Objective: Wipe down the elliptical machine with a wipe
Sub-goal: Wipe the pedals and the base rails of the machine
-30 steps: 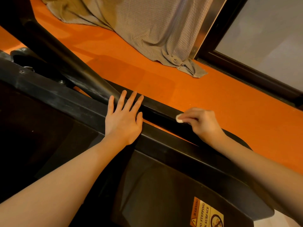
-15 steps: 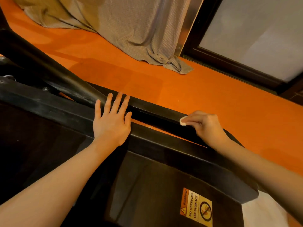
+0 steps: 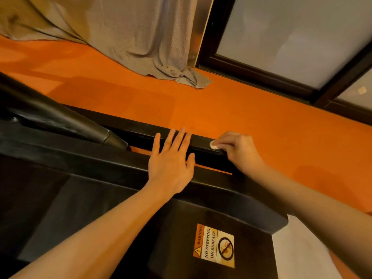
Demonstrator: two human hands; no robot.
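The right hand [image 3: 239, 151] has its fingers curled down and pinches a small white wipe [image 3: 213, 146] against the top of the black rail [image 3: 141, 127] of the elliptical machine [image 3: 90, 178]; only a rounded edge of the wipe shows beyond the fingertips; the rest is hidden under the hand. Just to the left of that grip, the left hand [image 3: 171, 166] lies flat with straight, slightly spread fingers, palm on the nearer black frame edge and fingertips reaching across onto the same rail; it holds nothing. Below the grip and nearer the person, on the dark cover, sits a warning label [image 3: 214, 245]: an orange strip reading "WARNING" with a triangle sign, then "NO STEPPING ON SURFACE" beside a crossed-out circle pictogram. Beyond the grip lies orange floor [image 3: 261, 109]; farther off, up and left, a grey cloth [image 3: 141, 37] drapes down onto the floor; up and right stands a dark-framed frosted panel [image 3: 291, 37].
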